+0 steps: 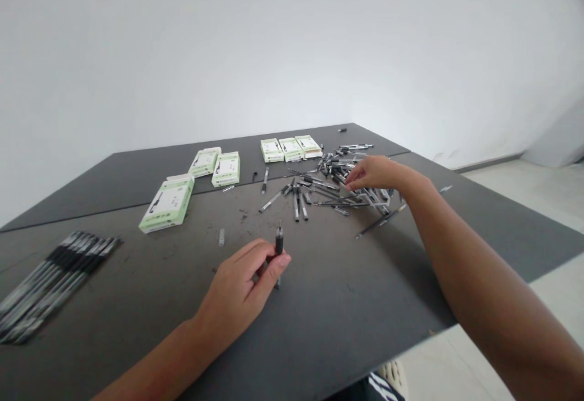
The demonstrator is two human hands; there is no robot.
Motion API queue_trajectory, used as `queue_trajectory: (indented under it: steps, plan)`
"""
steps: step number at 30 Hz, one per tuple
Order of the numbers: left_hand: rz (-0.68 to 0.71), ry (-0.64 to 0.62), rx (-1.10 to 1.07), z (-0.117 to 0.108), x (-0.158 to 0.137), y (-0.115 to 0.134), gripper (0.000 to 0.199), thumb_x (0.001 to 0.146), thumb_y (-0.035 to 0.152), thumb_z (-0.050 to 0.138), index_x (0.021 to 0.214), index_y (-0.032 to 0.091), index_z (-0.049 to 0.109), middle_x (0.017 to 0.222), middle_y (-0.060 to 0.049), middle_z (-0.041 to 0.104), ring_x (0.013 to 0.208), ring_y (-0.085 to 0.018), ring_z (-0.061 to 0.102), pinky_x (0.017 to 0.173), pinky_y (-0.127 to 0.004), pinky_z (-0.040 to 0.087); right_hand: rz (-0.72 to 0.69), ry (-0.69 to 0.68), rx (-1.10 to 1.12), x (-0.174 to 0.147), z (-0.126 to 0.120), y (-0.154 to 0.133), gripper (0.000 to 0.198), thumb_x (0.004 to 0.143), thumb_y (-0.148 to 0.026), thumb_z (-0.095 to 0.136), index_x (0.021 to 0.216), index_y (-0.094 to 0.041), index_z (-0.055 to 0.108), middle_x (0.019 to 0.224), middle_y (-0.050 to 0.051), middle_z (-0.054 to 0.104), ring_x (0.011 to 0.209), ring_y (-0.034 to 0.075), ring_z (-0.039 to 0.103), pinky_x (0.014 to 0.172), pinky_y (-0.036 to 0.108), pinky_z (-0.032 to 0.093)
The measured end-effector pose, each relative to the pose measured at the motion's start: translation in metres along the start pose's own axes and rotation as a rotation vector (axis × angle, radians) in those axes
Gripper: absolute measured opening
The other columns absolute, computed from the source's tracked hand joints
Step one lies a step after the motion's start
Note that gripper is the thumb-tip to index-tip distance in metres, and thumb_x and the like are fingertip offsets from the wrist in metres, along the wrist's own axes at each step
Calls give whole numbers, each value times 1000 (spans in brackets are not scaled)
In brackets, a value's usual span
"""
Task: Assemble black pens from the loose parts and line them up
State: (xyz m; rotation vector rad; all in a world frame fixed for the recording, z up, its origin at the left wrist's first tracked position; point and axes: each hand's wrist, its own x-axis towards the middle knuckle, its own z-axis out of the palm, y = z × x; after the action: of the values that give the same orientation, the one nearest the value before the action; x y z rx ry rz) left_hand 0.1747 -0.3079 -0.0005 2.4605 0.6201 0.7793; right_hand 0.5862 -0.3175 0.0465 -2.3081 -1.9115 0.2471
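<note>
My left hand (pixel 246 279) is closed round a gel pen (pixel 279 242), thumb and fingers pinching its black grip. The pen stands upright with its bare tip pointing up, and part of its clear barrel shows below the fingers. Over at the right, my right hand (pixel 371 173) reaches down to a loose heap of pen parts (pixel 331 185). Its fingers are loosely bent and nothing shows between them, though the heap lies right beneath. The heap mixes clear barrels, black grips, caps and thin refills (pixel 381 221).
A row of assembled pens (pixel 59 279) lies at the left. Green and white pen boxes (pixel 168 203) stand mid-left, with three more boxes (pixel 291 148) farther back. A clear cap (pixel 221 237) lies near my left hand. The dark table (pixel 328 328) meets a white wall behind.
</note>
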Motion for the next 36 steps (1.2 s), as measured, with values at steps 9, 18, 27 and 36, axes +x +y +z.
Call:
queue_trajectory:
  steps: [9,18,27,36]
  plan:
    - [38,61,62,-2,4,3,20,107,28,58,91,22,69,83,2,74,76,-14,71,72,-22,50,14,-82,73,-6,-5,7,26,83,-47,85,103,-31,91,98,1,87,94,26,78,86,34,55]
    - [0,47,58,1,5,5,24,106,32,58,87,22,69,81,2,73,74,-14,71,71,-22,51,-65,6,38,-5,2,-27,20,88,-36,82,104,-29,90,96,1,86,89,22,76,80,31,53]
    - [-66,50,45,0,4,2,29,106,37,57,84,23,69,79,2,72,73,-16,70,69,-24,50,44,295,-95,17,35,-34,35,104,-35,58,126,-27,84,124,11,77,114,28,71,97,35,53]
    - [-91,12,10,1,3,0,34,109,42,53,86,22,68,80,0,69,74,-16,67,69,-26,47,153,317,-157,25,47,-36,43,108,-47,51,132,-27,81,131,15,71,118,30,71,100,38,54]
